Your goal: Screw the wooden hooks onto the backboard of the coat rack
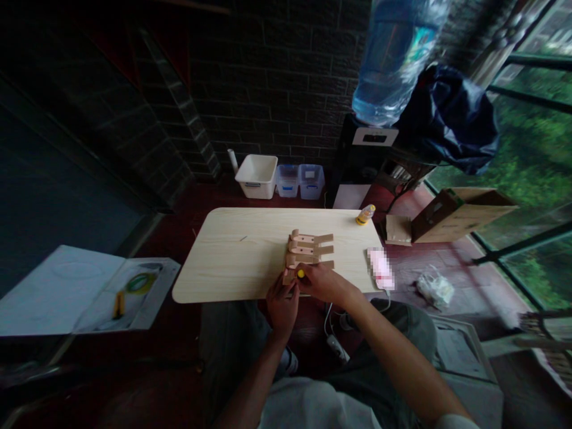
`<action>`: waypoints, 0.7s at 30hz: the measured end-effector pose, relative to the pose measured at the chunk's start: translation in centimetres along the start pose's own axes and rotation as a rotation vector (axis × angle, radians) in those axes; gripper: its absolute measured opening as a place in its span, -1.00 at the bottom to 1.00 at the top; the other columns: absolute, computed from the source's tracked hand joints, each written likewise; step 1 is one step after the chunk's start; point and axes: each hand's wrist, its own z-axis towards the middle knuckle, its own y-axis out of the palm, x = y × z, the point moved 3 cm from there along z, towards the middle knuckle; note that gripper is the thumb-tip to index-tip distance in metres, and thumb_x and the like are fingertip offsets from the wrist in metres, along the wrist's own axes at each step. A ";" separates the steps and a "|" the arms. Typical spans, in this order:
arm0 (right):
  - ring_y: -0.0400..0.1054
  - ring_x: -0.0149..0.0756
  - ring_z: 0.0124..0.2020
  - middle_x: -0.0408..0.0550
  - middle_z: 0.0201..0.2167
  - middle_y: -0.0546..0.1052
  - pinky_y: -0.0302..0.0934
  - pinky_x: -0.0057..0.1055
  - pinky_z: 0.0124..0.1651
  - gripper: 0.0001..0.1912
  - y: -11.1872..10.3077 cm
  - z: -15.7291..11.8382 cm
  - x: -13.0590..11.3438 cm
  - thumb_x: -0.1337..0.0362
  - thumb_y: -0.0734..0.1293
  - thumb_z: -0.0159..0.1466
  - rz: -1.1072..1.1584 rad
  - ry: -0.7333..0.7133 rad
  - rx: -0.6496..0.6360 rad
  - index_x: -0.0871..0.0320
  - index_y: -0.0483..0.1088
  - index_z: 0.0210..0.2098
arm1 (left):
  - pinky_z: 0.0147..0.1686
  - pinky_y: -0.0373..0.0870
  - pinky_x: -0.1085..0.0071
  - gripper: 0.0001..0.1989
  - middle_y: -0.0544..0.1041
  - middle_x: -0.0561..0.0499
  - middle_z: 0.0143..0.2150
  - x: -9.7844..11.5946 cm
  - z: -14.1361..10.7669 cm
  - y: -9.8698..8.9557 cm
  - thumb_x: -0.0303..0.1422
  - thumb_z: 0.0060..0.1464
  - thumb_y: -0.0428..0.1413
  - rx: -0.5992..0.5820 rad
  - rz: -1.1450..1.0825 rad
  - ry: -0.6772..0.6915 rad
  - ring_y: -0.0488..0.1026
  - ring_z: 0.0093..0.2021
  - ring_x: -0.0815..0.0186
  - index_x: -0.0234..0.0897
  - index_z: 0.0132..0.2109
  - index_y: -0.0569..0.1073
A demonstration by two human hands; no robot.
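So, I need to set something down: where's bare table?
Widest: left on the table, around the small dark stick. Smaller: between brown assembly, yellow-topped bottle and pink object. Crowded: around left hand and right hand.

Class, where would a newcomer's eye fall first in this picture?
Probably on the big blue water bottle atop the dispenser, upper right. Next, at the near edge of the pale table, the left hand touches a row of tan pieces while the right hand grips a yellow-ended object.

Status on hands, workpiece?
Right hand gripping round yellow object; left hand at brown strip-built piece. On pale wood-grain table. Clear yellow-capped bottle aside, far-right corner.
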 end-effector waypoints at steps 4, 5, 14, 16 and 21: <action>0.47 -0.18 -0.12 0.13 -0.14 0.58 0.25 -0.41 -0.15 -0.75 0.2 0.1 0.0 0.25 0.32 0.37 0.002 -0.031 0.005 0.22 0.42 0.01 | 0.11 0.46 0.05 -0.74 0.51 -0.10 0.20 0.0 0.0 0.0 -0.40 0.18 0.16 -0.022 -0.005 0.000 0.47 0.17 0.07 -0.12 0.01 0.57; 0.47 -0.17 -0.11 0.13 -0.14 0.58 0.25 -0.40 -0.15 -0.75 0.2 0.1 0.0 0.26 0.32 0.37 0.000 -0.036 0.003 0.22 0.42 0.01 | 0.11 0.46 0.06 -0.74 0.50 -0.10 0.20 0.0 0.0 -0.1 -0.41 0.18 0.16 -0.020 -0.006 -0.004 0.47 0.17 0.08 -0.12 0.01 0.56; 0.50 -0.18 -0.13 0.12 -0.14 0.59 0.26 -0.40 -0.15 -0.72 0.2 0.1 -0.4 0.27 0.29 0.39 -0.042 -0.014 -0.037 0.21 0.38 0.07 | 0.15 0.43 0.06 -0.66 0.49 -0.10 0.22 0.2 0.0 -0.1 -0.46 0.18 0.12 -0.034 -0.013 -0.007 0.45 0.20 0.09 -0.12 0.08 0.53; 0.50 -0.19 -0.11 0.12 -0.13 0.60 0.25 -0.40 -0.12 -0.72 0.4 0.3 -0.5 0.29 0.28 0.40 -0.037 -0.017 -0.050 0.21 0.38 0.08 | 0.16 0.43 0.06 -0.64 0.48 -0.10 0.23 0.1 0.0 0.0 -0.46 0.17 0.12 -0.035 -0.029 -0.019 0.45 0.20 0.08 -0.12 0.10 0.51; 0.50 -0.18 -0.15 0.11 -0.16 0.60 0.25 -0.40 -0.16 -0.72 0.5 0.6 -0.2 0.29 0.27 0.40 -0.029 -0.010 -0.051 0.20 0.37 0.08 | 0.18 0.43 0.04 -0.65 0.48 -0.08 0.23 -0.3 -0.1 0.3 -0.46 0.16 0.13 -0.043 -0.064 -0.034 0.44 0.21 0.06 -0.10 0.08 0.53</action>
